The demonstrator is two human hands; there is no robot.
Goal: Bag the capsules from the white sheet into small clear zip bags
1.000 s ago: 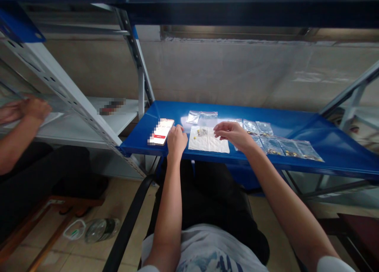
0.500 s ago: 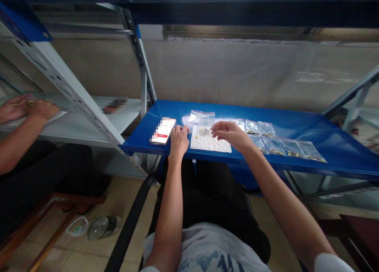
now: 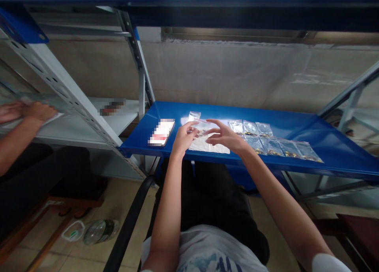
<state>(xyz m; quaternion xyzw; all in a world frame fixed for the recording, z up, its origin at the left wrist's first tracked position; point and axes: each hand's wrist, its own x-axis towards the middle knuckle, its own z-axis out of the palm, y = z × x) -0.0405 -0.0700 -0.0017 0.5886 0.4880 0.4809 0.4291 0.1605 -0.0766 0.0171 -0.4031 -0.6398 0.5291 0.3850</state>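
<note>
Between my two hands is a clear zip bag [image 3: 203, 125] with a reddish seal line, over a white cloth [image 3: 207, 145]. My left hand [image 3: 184, 138] is closed on the bag's left side, fingertips at its upper corner. My right hand [image 3: 227, 137] curves around the right side with the index finger at the top edge; its exact grip is partly hidden. Small pieces show blurred between the hands. Another small bag [image 3: 194, 115] lies just behind. To the right, several filled zip bags [image 3: 272, 145] with small yellow and dark pieces lie in two rows.
A phone [image 3: 162, 132] lies left of my hands on the blue shelf [image 3: 334, 141]. A metal upright [image 3: 59, 78] separates it from a grey shelf [image 3: 124, 118], where another person's hands [image 3: 38, 111] are at work. A blue shelf [image 3: 207, 11] hangs overhead.
My left hand has moved right from beside the phone to the bag over the cloth. My right hand stays on the right side, its fingers more spread. The bag now sits between both hands.
</note>
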